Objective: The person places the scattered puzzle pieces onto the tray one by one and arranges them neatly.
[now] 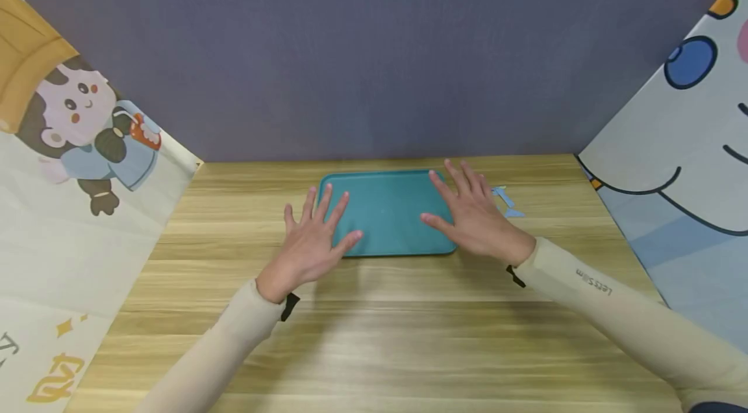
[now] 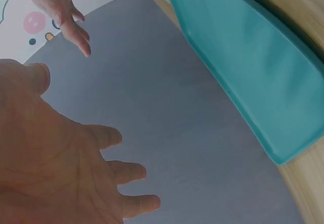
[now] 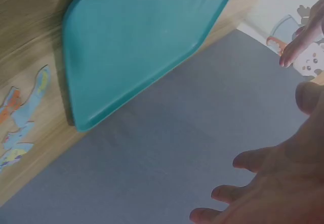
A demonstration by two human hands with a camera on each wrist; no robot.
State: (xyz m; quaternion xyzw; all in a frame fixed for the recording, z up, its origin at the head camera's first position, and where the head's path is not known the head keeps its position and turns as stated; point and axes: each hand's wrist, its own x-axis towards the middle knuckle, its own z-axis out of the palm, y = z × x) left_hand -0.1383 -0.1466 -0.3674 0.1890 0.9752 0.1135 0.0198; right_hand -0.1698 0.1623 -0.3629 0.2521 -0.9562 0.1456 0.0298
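A teal rectangular tray point(image 1: 386, 212) lies on the wooden table; its inside looks bare in all views. My left hand point(image 1: 310, 247), fingers spread, hovers over the tray's near left corner and holds nothing. Over the tray's right side my right hand point(image 1: 473, 218) is held with straight, spread fingers, also holding nothing. Several small flat pieces point(image 3: 23, 115), light blue with orange and yellow printing, lie beside the tray's right end. In the head view my right hand partly hides them. Both wrist views show the palms raised off the tray point(image 2: 253, 67).
A dark grey-blue panel point(image 1: 374, 56) stands upright along the table's back edge. Printed cartoon sheets hang at the left point(image 1: 70, 205) and right point(image 1: 672, 140) sides. The wooden tabletop point(image 1: 397, 335) stretches in front of the tray.
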